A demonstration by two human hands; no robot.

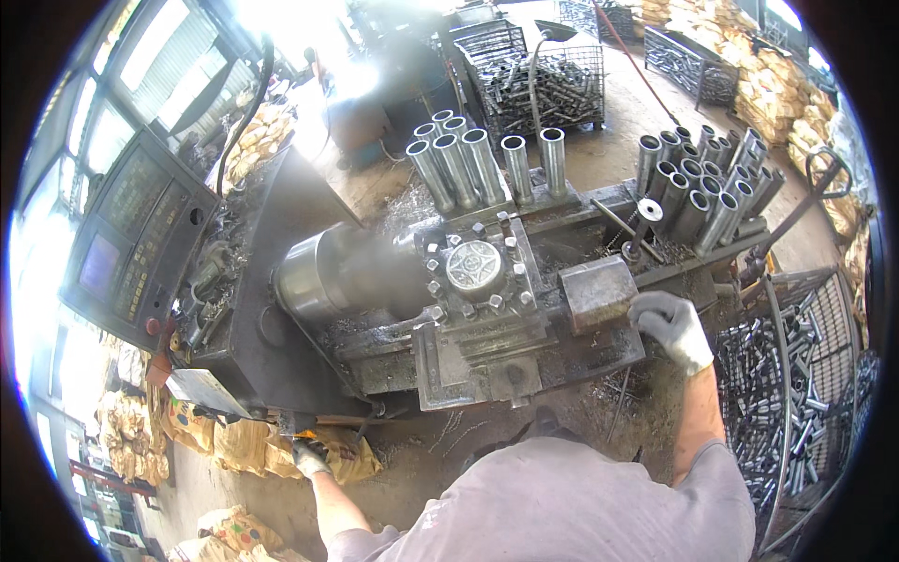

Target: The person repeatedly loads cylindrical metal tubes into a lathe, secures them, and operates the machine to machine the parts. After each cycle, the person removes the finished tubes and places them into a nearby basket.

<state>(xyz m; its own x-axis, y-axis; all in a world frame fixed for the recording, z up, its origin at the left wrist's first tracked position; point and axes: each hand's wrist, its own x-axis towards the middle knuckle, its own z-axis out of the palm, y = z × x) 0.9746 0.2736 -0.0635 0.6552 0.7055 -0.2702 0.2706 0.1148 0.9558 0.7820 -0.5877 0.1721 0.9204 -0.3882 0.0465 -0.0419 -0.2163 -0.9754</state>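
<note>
My right hand [672,330], in a grey and white glove, is at the right end of a lathe carriage. Its fingers are curled against the corner of a blocky metal housing [597,295]; anything inside them is hidden. Down at the left, my gloved left hand [310,457] is closed beside a small yellow-orange part below the machine cabinet; what it grips is too small to make out. Between my hands sits the square tool post [474,267], ringed with bolts. The chuck [318,272] to its left looks hazy.
Upright metal tubes [449,159] stand behind the tool post, and a larger group of tubes [693,187] stands at the right. A wire cage [796,393] holds metal pieces near my right arm. The control panel [131,239] is at the left, above yellowish sacks [243,448].
</note>
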